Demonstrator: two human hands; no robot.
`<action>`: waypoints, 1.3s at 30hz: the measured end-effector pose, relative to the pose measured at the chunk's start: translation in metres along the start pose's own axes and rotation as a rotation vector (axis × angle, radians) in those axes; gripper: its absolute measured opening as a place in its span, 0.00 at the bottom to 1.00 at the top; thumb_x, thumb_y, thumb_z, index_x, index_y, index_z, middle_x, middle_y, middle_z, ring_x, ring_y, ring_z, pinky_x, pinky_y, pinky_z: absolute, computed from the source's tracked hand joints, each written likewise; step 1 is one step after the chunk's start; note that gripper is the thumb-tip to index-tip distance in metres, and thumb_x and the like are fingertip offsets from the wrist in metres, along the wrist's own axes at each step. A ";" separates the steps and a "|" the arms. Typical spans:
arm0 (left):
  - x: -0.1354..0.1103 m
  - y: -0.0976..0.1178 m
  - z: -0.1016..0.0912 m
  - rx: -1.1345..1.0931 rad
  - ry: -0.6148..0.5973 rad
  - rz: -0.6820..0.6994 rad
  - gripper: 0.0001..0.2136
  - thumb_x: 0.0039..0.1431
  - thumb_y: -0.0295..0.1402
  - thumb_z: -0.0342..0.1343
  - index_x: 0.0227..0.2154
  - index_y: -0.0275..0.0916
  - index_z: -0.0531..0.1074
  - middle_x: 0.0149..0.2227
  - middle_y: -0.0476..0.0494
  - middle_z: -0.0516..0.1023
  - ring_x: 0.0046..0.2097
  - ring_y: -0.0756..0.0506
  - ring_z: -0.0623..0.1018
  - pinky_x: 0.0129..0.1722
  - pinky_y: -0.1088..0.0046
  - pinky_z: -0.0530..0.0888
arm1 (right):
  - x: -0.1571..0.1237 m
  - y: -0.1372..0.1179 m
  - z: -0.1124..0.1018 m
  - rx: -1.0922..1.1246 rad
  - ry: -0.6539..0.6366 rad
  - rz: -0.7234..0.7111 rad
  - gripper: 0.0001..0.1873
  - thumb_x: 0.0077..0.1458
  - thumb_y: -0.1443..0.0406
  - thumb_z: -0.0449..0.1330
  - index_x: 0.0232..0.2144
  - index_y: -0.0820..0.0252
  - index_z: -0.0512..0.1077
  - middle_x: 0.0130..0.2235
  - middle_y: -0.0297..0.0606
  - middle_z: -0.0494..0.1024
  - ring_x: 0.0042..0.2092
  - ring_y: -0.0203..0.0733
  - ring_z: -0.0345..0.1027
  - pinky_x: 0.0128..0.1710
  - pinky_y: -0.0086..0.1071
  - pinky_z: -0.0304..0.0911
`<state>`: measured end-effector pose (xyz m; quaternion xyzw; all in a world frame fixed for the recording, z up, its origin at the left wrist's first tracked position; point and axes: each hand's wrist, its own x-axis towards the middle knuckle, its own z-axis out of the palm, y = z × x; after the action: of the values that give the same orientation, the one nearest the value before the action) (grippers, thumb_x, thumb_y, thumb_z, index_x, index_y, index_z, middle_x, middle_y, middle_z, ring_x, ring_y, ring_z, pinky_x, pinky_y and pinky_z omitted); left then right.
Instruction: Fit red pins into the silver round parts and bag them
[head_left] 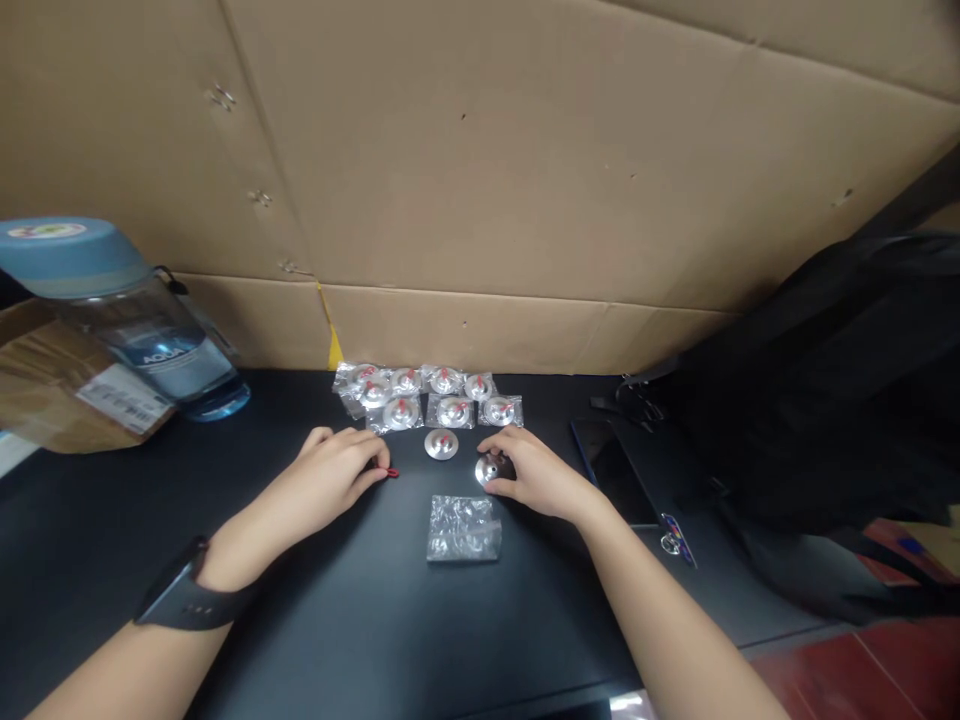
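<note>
My left hand (343, 468) pinches a small red loop (393, 473) between thumb and fingertips, just above the black tabletop. On the other side, my right hand (529, 475) grips the rim of a shiny finger cymbal (486, 470), a domed metal disc with a centre hole and no red loop on it. Between the hands lies a second finger cymbal (441, 445) with a red loop at its middle. Nearer to me is a clear plastic bag (463, 530), lying flat. Behind the hands, several bagged finger cymbals (403, 412) with red loops sit in rows.
A water bottle (169, 345) with a blue lid stands at the left before a brown paper package (67, 385). Cardboard (480, 200) rises behind the table. Right of my hand are a dark phone (615, 470), a keyring (673, 540) and a black bag (817, 400).
</note>
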<state>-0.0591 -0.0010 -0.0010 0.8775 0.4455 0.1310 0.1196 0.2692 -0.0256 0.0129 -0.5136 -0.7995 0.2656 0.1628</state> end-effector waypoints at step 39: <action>-0.013 0.087 0.005 -0.389 0.346 -0.016 0.07 0.68 0.29 0.53 0.41 0.45 0.75 0.50 0.44 0.73 0.53 0.41 0.74 0.51 0.62 0.67 | -0.005 -0.059 0.038 0.402 0.479 -0.425 0.26 0.47 0.58 0.78 0.47 0.53 0.77 0.47 0.41 0.81 0.50 0.48 0.75 0.52 0.42 0.71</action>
<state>0.0004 -0.0615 0.0214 0.7990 0.4329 0.3612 0.2091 0.2080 -0.0594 0.0176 -0.3418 -0.7593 0.2500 0.4941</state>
